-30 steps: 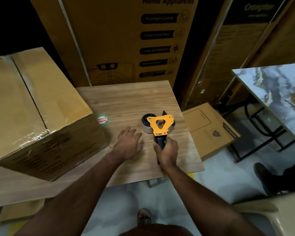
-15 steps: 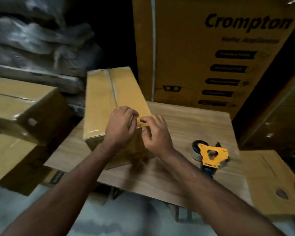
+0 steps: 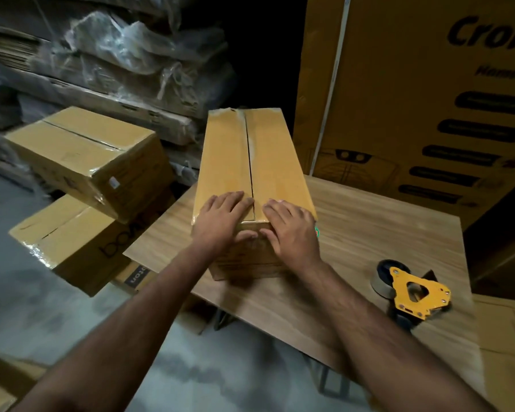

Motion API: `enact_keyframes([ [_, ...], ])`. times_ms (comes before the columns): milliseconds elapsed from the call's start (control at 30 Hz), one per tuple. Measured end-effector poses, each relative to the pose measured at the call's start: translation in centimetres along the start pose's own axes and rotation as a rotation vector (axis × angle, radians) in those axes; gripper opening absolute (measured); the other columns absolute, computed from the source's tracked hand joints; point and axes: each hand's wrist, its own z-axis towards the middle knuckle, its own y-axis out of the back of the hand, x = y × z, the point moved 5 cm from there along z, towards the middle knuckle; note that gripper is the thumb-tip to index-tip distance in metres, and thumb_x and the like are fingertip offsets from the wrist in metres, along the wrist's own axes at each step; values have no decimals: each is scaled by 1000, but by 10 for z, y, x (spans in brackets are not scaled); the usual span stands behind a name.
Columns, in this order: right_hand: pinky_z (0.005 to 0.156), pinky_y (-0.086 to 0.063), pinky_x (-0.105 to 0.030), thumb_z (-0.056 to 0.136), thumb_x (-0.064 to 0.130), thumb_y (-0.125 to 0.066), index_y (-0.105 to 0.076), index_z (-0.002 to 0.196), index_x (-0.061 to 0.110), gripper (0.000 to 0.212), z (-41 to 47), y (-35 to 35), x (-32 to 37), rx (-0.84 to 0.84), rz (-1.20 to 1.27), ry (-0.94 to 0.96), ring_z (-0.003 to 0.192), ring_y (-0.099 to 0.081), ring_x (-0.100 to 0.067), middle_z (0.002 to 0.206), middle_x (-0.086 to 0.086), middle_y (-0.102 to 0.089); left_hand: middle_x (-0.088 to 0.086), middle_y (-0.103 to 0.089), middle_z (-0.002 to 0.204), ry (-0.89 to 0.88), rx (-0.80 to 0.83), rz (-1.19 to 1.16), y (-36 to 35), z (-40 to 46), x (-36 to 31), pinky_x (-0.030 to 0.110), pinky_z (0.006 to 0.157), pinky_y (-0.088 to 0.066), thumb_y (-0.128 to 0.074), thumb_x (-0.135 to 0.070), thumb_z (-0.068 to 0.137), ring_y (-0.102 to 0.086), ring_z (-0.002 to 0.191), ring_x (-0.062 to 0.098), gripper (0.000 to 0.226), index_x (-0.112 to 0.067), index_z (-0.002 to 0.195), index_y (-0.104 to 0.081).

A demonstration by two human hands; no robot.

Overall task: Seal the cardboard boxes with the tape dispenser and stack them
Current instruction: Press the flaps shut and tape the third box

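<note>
Cardboard under tape: the box (image 3: 252,171) stands at frame centre on the wooden table (image 3: 369,233), near its left edge. The left hand (image 3: 220,223) and right hand (image 3: 292,230) press flat, fingers spread, over its near edge. A careless push could tip it floorward. The tape dispenser (image 3: 411,292) lies lower right; stacked boxes (image 3: 87,162) sit left, a large printed carton (image 3: 414,99) upper right.

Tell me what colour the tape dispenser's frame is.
Yellow-orange, with a black handle; the tape dispenser lies on the wooden table, clearest in the head view.

Two bare forearms, left hand (image 3: 220,223), right hand (image 3: 292,230)
</note>
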Motion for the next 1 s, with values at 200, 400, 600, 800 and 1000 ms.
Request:
enact_keyframes([
  [200,108,-27,-49,70,56,-77,-45,142,18,87,-11,-12,7,128,-163,-50,135,-37,-30,149,-10,-43,13,-43,150,-94,-76,148,-1,-3,-6,45,109,-38,-58,-71,80,-44,134,31,89,-17,148,-40],
  [400,114,-17,-57,59,71,-76,-36,146,20,108,-10,-20,12,210,-240,-166,139,-28,-35,152,-15,-31,10,-22,162,-78,46,183,-8,0,-3,50,122,-15,-61,-74,76,-19,149,29,108,-18,157,-15],
  [600,108,-31,-49,71,59,-75,-51,138,22,80,-7,-11,13,99,-150,-168,130,-46,-31,140,-9,-52,12,-10,166,-50,106,125,-6,0,-3,44,124,-11,-52,-67,88,-10,153,26,100,-11,158,-7],
  [800,97,-37,-46,88,53,-56,-62,126,24,48,-6,4,13,2,-25,-185,118,-53,-29,128,-5,-61,11,-16,165,-79,110,47,5,-6,-3,43,124,-14,-36,-63,97,-15,152,25,82,-11,158,-15],
  [1000,82,-38,-41,83,51,-60,-72,97,23,35,-14,28,17,-75,32,-107,91,-60,-23,99,1,-68,6,-38,155,-59,65,-42,21,-26,-9,45,117,-27,-32,-68,90,-34,142,25,78,-18,150,-36],
])
